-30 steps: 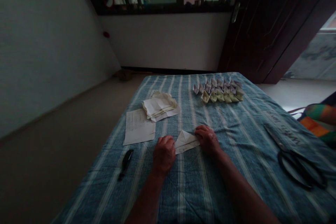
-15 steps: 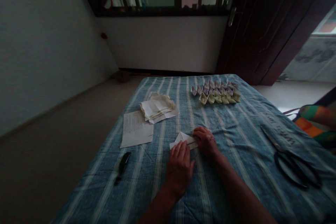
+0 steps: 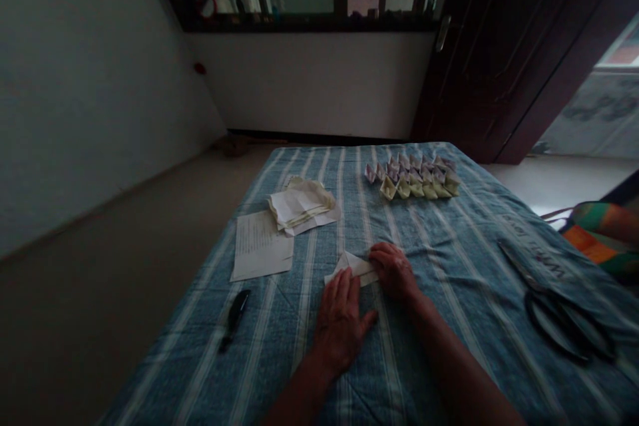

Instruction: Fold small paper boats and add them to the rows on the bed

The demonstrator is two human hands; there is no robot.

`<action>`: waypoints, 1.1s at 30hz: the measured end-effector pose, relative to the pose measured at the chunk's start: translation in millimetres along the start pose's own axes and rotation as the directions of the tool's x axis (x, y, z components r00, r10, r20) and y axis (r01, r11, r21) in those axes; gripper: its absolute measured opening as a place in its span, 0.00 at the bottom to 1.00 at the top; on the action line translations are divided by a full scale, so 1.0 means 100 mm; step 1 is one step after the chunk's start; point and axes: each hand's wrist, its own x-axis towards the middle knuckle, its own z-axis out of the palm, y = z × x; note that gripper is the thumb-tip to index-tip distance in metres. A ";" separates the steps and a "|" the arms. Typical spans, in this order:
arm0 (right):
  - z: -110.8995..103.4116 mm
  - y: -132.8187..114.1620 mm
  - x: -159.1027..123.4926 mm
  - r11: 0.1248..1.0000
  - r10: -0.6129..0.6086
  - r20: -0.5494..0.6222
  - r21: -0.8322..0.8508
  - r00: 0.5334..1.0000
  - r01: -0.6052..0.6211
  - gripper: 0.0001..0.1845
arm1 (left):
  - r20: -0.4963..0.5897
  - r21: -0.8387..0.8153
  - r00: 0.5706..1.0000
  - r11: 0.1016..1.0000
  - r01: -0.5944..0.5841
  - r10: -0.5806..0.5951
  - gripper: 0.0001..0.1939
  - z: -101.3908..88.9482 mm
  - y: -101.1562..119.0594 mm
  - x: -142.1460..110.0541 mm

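Observation:
A partly folded white paper (image 3: 353,265) lies on the blue striped cloth (image 3: 449,319) in front of me. My left hand (image 3: 342,319) lies flat with fingers stretched out, its fingertips pressing the paper's near edge. My right hand (image 3: 395,271) rests curled on the paper's right end, fingers pressed down on it. Most of the paper is covered by the two hands.
A stack of folded sheets (image 3: 301,205) and a flat printed sheet (image 3: 262,245) lie at left, a dark pen-like tool (image 3: 234,316) nearer me. Several folded paper boats (image 3: 413,178) sit in rows at the far edge. Black scissors (image 3: 554,303) lie at right, a colourful bag (image 3: 604,236) beyond.
My left hand went from a curled grip at the paper's left end to lying flat over its near edge. The right hand stayed on the paper's right end.

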 end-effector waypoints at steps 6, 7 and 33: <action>0.01 0.01 -0.01 1.000 -0.005 -0.004 0.000 1.000 0.005 0.10 | 0.052 -0.004 0.997 0.999 0.050 -0.049 0.29 -0.14 0.10 0.11; 0.01 0.02 -0.01 1.000 -0.004 0.001 0.004 1.000 0.004 0.10 | 0.070 -0.013 0.996 0.998 0.055 -0.054 0.29 -0.17 0.12 0.13; -0.10 -0.28 -0.29 0.968 -0.250 -0.116 -0.069 0.961 0.243 0.13 | 0.077 -0.022 0.996 0.998 0.055 -0.053 0.26 -0.13 0.12 0.14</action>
